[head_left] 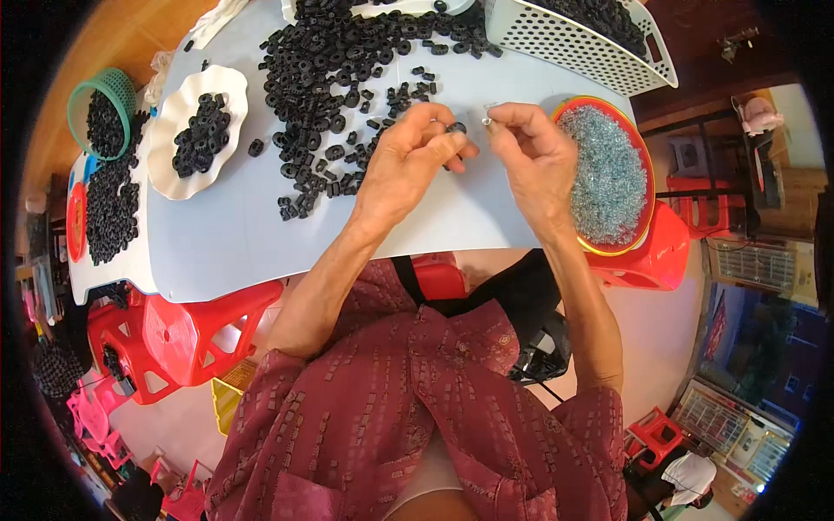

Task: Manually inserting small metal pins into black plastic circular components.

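Observation:
My left hand point(401, 163) is over the near part of the table with its fingertips pinched on a small black round part point(457, 128). Just to its right, my right hand point(540, 165) grips a tiny clear plastic piece point(487, 116) between thumb and forefinger. The two held pieces are close together but apart. Beyond my left hand spreads a large heap of small black parts point(321, 69). Beside my right hand stands a round red basin point(649, 156) with a yellow rim, filled with small clear bluish pieces point(608, 178).
A white scalloped plate point(162, 139) holds more black parts on the left. Further left are a green basket point(124, 84) and another spread of black parts point(113, 208). A white perforated basket point(565, 54) stands at the far right. Red stools point(178, 334) stand below the table's edge.

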`<move>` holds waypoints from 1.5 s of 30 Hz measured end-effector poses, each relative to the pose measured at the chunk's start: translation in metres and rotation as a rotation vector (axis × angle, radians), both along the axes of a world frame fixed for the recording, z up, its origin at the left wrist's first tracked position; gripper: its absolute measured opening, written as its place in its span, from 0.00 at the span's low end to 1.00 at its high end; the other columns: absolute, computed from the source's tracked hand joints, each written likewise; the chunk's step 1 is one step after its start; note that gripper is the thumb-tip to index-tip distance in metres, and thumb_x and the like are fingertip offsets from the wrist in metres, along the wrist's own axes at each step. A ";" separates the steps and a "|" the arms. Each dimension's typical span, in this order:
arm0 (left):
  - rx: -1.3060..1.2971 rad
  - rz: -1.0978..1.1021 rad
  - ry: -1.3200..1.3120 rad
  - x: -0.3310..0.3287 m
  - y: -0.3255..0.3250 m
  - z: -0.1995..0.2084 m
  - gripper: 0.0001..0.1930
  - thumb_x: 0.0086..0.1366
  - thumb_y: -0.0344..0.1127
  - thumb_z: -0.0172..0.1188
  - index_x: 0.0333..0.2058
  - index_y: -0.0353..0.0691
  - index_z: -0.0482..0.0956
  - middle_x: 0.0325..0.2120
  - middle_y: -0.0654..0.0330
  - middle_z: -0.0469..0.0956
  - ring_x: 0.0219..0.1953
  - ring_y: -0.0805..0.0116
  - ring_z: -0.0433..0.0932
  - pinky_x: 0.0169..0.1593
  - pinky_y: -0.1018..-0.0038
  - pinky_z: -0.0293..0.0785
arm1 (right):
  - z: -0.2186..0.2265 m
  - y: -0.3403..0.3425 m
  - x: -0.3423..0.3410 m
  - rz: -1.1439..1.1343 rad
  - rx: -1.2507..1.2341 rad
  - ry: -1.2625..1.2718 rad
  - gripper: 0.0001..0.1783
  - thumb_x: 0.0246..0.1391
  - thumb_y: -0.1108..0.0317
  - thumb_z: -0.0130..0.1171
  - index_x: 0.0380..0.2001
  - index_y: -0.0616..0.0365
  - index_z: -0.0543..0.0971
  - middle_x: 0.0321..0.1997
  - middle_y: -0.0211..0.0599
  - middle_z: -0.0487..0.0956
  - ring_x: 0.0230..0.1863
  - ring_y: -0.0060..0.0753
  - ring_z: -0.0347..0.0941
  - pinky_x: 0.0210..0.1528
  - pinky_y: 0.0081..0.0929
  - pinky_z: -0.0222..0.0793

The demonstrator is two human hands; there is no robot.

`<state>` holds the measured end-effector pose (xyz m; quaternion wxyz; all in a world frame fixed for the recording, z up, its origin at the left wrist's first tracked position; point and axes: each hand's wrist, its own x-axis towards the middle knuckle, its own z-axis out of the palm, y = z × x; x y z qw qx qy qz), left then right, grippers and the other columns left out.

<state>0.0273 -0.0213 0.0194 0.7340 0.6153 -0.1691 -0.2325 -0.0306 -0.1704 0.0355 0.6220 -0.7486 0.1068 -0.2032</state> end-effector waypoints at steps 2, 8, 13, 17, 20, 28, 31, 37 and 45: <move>-0.066 -0.028 0.042 -0.001 0.002 -0.002 0.14 0.64 0.31 0.52 0.46 0.30 0.68 0.29 0.56 0.80 0.29 0.72 0.75 0.38 0.77 0.70 | -0.001 0.003 -0.003 -0.002 -0.030 -0.081 0.06 0.51 0.75 0.60 0.34 0.61 0.78 0.27 0.23 0.77 0.28 0.13 0.70 0.31 0.14 0.66; -0.092 -0.057 0.124 -0.010 0.009 0.001 0.14 0.64 0.28 0.52 0.47 0.27 0.70 0.31 0.55 0.80 0.30 0.73 0.76 0.39 0.77 0.72 | 0.006 0.002 -0.006 0.033 -0.600 -0.233 0.09 0.44 0.80 0.61 0.32 0.60 0.77 0.30 0.36 0.78 0.27 0.27 0.77 0.31 0.22 0.71; -0.133 -0.115 0.110 -0.012 0.011 -0.001 0.11 0.64 0.27 0.53 0.43 0.28 0.73 0.29 0.56 0.79 0.28 0.74 0.76 0.37 0.78 0.72 | 0.006 0.005 -0.008 0.076 -0.673 -0.270 0.11 0.43 0.82 0.61 0.32 0.60 0.77 0.32 0.38 0.78 0.29 0.30 0.76 0.31 0.24 0.72; -0.110 -0.101 0.099 -0.012 0.013 -0.006 0.10 0.64 0.28 0.53 0.41 0.28 0.73 0.28 0.57 0.78 0.28 0.74 0.76 0.37 0.78 0.72 | 0.003 0.002 -0.007 0.124 -0.748 -0.351 0.13 0.42 0.84 0.60 0.33 0.60 0.77 0.33 0.38 0.78 0.30 0.29 0.76 0.32 0.23 0.72; -0.080 -0.097 0.061 -0.012 0.013 -0.007 0.09 0.64 0.28 0.53 0.41 0.28 0.73 0.28 0.57 0.78 0.28 0.74 0.76 0.37 0.78 0.72 | 0.003 0.002 -0.010 0.132 -0.695 -0.303 0.13 0.41 0.84 0.60 0.33 0.61 0.77 0.33 0.38 0.78 0.30 0.30 0.77 0.32 0.24 0.73; -0.050 -0.120 0.035 -0.012 0.014 -0.007 0.10 0.62 0.27 0.53 0.41 0.29 0.73 0.28 0.56 0.79 0.28 0.74 0.76 0.36 0.79 0.72 | 0.006 0.000 -0.012 0.161 -0.677 -0.265 0.12 0.43 0.84 0.59 0.33 0.61 0.78 0.34 0.38 0.78 0.33 0.29 0.77 0.34 0.22 0.72; -0.045 -0.140 0.043 -0.012 0.013 -0.008 0.10 0.62 0.27 0.53 0.41 0.29 0.73 0.29 0.56 0.80 0.28 0.74 0.75 0.36 0.79 0.73 | 0.006 0.000 -0.013 0.181 -0.549 -0.202 0.11 0.45 0.84 0.58 0.34 0.61 0.78 0.34 0.36 0.78 0.33 0.26 0.76 0.37 0.21 0.71; -0.057 -0.136 0.033 -0.013 0.012 -0.010 0.10 0.62 0.26 0.53 0.42 0.30 0.73 0.29 0.57 0.79 0.27 0.75 0.75 0.36 0.79 0.72 | -0.006 -0.001 -0.011 0.170 -0.346 -0.206 0.09 0.45 0.81 0.59 0.32 0.61 0.77 0.32 0.34 0.79 0.28 0.21 0.75 0.34 0.20 0.70; -0.074 -0.172 0.033 -0.013 0.013 -0.015 0.09 0.61 0.26 0.53 0.40 0.30 0.74 0.28 0.60 0.78 0.27 0.76 0.75 0.36 0.80 0.72 | -0.003 0.006 -0.014 0.162 -0.425 -0.235 0.09 0.45 0.81 0.59 0.32 0.61 0.77 0.32 0.34 0.78 0.28 0.21 0.74 0.32 0.20 0.70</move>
